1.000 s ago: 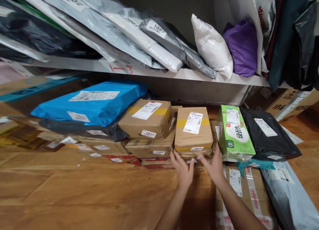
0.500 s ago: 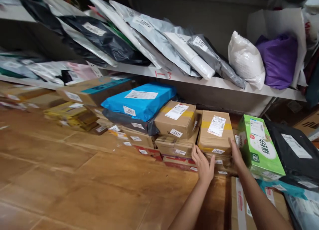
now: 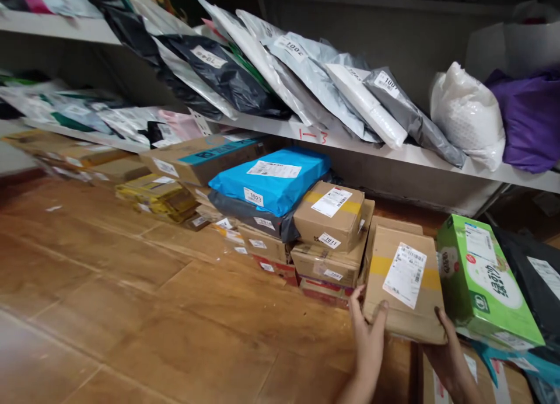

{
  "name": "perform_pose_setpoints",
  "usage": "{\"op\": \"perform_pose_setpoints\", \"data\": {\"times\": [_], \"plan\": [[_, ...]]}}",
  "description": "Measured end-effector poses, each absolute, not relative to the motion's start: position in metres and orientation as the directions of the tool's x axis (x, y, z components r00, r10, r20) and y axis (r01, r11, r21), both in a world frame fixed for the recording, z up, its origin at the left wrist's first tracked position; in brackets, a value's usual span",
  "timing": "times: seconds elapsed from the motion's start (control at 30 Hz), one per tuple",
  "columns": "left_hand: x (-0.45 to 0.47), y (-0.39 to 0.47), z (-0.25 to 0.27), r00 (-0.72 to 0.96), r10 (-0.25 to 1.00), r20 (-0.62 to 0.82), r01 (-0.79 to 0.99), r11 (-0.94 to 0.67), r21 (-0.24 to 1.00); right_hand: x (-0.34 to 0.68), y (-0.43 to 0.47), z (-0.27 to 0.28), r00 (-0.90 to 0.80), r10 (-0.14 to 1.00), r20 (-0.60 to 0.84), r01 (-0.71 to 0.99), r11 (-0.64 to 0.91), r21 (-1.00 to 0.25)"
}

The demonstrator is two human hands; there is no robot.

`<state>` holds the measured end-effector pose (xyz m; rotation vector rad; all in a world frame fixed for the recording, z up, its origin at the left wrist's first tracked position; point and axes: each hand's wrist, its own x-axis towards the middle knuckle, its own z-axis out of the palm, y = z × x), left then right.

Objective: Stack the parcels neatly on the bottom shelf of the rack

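I hold a small brown cardboard box (image 3: 405, 281) with yellow tape and a white shipping label, tilted up toward me. My left hand (image 3: 368, 340) grips its lower left corner, thumb on the front face. My right hand (image 3: 447, 354) supports its lower right corner from beneath. Behind it a second brown box (image 3: 394, 225) shows at the top edge. To the left stands a stack of brown boxes, the top one (image 3: 330, 214) marked 1011. A green carton (image 3: 483, 281) lies right beside the held box.
A blue parcel (image 3: 273, 179) lies on a dark bag and boxes at the left. A white shelf (image 3: 406, 154) marked 1-3 carries grey, white, black and purple mail bags. More flat boxes (image 3: 153, 195) line the wooden floor (image 3: 131, 310). A black bag (image 3: 536, 275) lies at the right.
The taped box has been lifted off its stack and tilted toward me, both hands now under its lower corners. The camera has swung left and back, showing more floor and shelf.
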<state>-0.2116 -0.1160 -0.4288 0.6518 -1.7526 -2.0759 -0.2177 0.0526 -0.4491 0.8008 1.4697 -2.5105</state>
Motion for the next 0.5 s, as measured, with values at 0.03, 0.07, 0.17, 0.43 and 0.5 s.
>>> {"op": "perform_pose_setpoints", "data": {"times": [0.03,0.07,0.17,0.43,0.5], "plan": [[-0.210,-0.117,-0.426,-0.845,-0.518,-0.132,-0.033,-0.196,0.980,-0.214,0.048,-0.444,-0.847,0.163,-0.506,0.355,-0.536,-0.766],[-0.208,-0.119,-0.421,-0.856,-0.502,-0.125,-0.029,-0.194,0.980,-0.210,0.043,-0.441,-0.847,0.175,-0.501,0.340,-0.547,-0.765],[-0.200,-0.123,-0.400,-0.879,-0.477,-0.022,0.041,-0.120,0.992,-0.192,0.038,-0.437,-0.847,0.246,-0.471,0.265,-0.573,-0.776],[-0.203,-0.172,-0.318,-0.805,-0.527,0.273,0.309,0.020,0.951,-0.208,0.001,-0.350,-0.899,0.299,-0.320,0.151,-0.475,-0.867],[-0.235,-0.197,-0.296,-0.769,-0.564,0.301,0.296,0.104,0.950,-0.240,-0.038,-0.313,-0.947,0.191,-0.260,0.144,-0.471,-0.870]]}}
